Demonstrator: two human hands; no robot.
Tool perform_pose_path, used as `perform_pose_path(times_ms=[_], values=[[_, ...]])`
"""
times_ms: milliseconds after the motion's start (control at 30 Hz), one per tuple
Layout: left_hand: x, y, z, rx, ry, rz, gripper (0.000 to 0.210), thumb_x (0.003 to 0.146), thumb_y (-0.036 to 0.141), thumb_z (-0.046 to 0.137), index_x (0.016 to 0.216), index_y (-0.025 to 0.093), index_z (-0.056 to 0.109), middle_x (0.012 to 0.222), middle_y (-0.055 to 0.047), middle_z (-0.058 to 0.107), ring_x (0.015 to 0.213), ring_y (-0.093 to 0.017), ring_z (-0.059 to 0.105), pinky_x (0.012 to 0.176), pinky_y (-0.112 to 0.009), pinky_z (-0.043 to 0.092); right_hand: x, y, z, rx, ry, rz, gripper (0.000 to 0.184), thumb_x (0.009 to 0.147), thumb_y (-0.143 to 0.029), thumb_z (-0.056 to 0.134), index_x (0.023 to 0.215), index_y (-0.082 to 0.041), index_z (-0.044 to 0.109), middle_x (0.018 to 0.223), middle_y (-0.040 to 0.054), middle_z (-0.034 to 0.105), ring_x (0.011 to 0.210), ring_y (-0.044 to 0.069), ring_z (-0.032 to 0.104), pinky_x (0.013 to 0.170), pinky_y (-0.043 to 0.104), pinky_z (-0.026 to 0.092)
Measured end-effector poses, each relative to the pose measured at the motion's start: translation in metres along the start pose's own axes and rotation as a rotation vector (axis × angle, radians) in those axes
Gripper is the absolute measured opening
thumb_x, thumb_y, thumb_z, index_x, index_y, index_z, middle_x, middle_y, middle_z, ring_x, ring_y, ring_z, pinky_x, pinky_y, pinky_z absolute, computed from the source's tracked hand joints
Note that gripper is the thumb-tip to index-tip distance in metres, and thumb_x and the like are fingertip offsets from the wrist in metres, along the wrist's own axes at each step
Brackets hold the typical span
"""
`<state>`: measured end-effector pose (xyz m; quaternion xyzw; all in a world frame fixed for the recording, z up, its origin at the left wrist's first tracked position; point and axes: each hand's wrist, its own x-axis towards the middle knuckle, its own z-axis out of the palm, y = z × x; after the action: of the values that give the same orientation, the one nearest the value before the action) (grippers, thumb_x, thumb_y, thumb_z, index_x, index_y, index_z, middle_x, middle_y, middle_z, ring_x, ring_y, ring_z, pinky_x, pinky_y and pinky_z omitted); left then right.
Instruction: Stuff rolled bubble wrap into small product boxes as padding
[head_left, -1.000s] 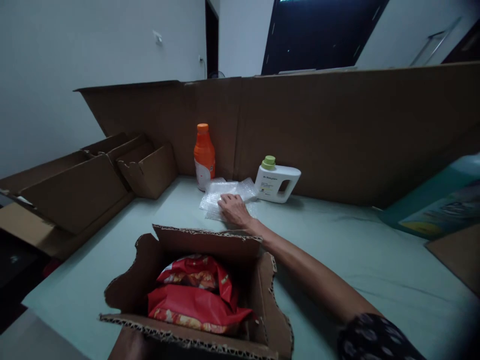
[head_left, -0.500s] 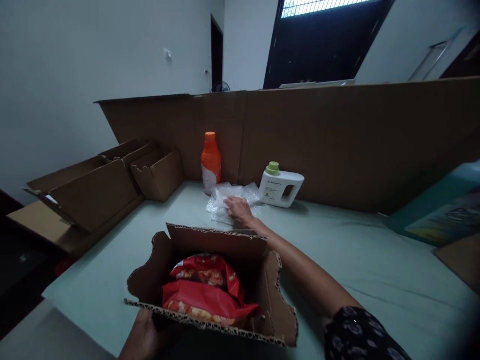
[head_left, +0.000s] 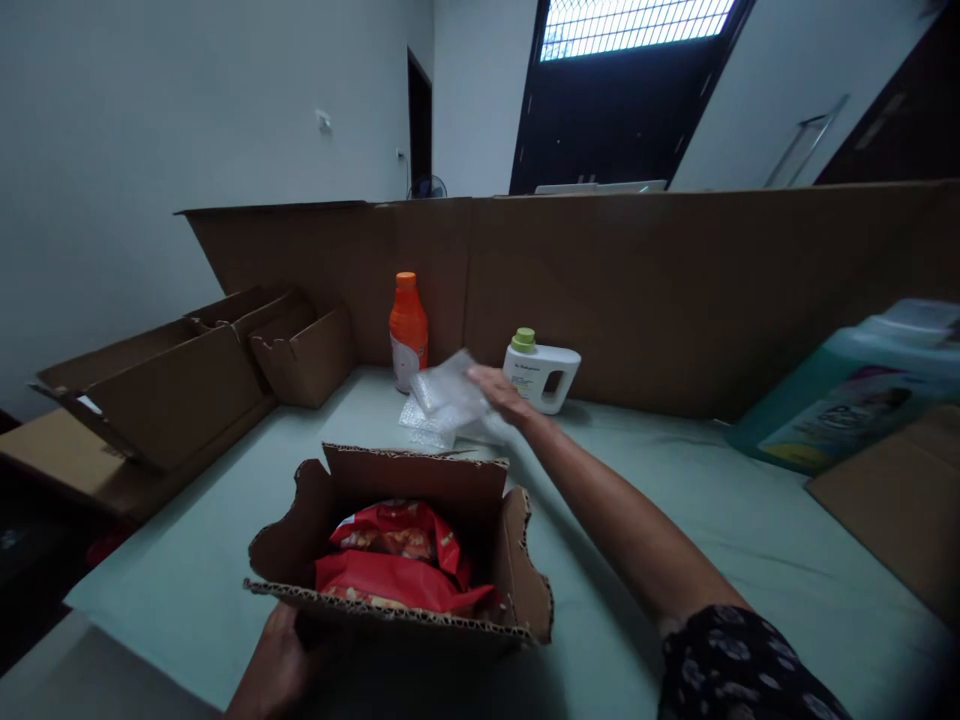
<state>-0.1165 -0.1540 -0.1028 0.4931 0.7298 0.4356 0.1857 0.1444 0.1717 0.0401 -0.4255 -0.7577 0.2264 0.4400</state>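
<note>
My right hand (head_left: 504, 393) pinches a sheet of clear bubble wrap (head_left: 452, 385) by its right side, tilted up above more bubble wrap (head_left: 421, 424) on the table. My left hand (head_left: 277, 645) grips the near left side of an open cardboard box (head_left: 416, 470); its fingertips are hidden by the box. Inside that box lie two red packets (head_left: 401, 580) with food pictures on them. Just behind the bubble wrap stand an orange bottle (head_left: 409, 325) and a white jug (head_left: 541, 372) with a green cap.
Brown cardboard boxes (head_left: 300, 350) stand at the left. A cardboard panel (head_left: 637, 290) runs along the back of the pale green table (head_left: 637, 480). At the right is a large bottle of teal liquid (head_left: 840, 400) beside a cardboard piece (head_left: 900, 490).
My right hand has closed on the bubble wrap and raised one sheet off the others, tilting it. My left hand stays at the box. The whole view has shifted slightly.
</note>
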Motion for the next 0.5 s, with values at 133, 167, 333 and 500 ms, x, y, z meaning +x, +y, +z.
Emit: perform_pose_path(times_ms=[133, 167, 333, 500], values=[[0.005, -0.009, -0.005, 0.023, -0.048, 0.006, 0.031, 0.066, 0.043, 0.066, 0.086, 0.021, 0.075, 0.089, -0.009, 0.08, 0.083, -0.033, 0.075, 0.074, -0.042, 0.064, -0.018, -0.025, -0.08, -0.083, 0.216, -0.035, 0.049, 0.108, -0.047, 0.03, 0.13, -0.016, 0.061, 0.124, 0.0125, 0.069, 0.117, 0.025, 0.063, 0.102, 0.045, 0.051], [0.006, -0.012, -0.006, 0.035, -0.07, 0.007, 0.031, 0.065, 0.043, 0.067, 0.086, 0.021, 0.074, 0.089, -0.009, 0.08, 0.082, -0.032, 0.076, 0.073, -0.042, 0.065, -0.037, -0.029, -0.1, -0.131, 0.271, -0.082, 0.049, 0.107, -0.048, 0.031, 0.13, -0.019, 0.062, 0.132, 0.013, 0.067, 0.125, 0.027, 0.059, 0.108, 0.047, 0.046], [0.013, -0.023, -0.012, 0.124, -0.101, 0.052, 0.028, 0.06, 0.045, 0.07, 0.077, 0.024, 0.072, 0.079, -0.006, 0.079, 0.074, -0.032, 0.075, 0.067, -0.041, 0.065, -0.185, -0.02, -0.149, -0.481, -0.11, -0.307, 0.034, 0.097, -0.032, 0.05, 0.125, -0.031, 0.07, 0.133, 0.0079, 0.07, 0.136, 0.031, 0.054, 0.111, 0.056, 0.043], [0.014, -0.019, -0.017, 0.142, -0.116, 0.066, 0.029, 0.061, 0.052, 0.07, 0.071, 0.025, 0.068, 0.072, -0.006, 0.077, 0.069, -0.031, 0.073, 0.063, -0.039, 0.063, -0.289, -0.013, -0.159, -0.519, -0.552, -0.017, 0.027, 0.094, -0.042, 0.06, 0.111, -0.032, 0.077, 0.118, 0.0089, 0.076, 0.119, 0.033, 0.066, 0.093, 0.056, 0.056]])
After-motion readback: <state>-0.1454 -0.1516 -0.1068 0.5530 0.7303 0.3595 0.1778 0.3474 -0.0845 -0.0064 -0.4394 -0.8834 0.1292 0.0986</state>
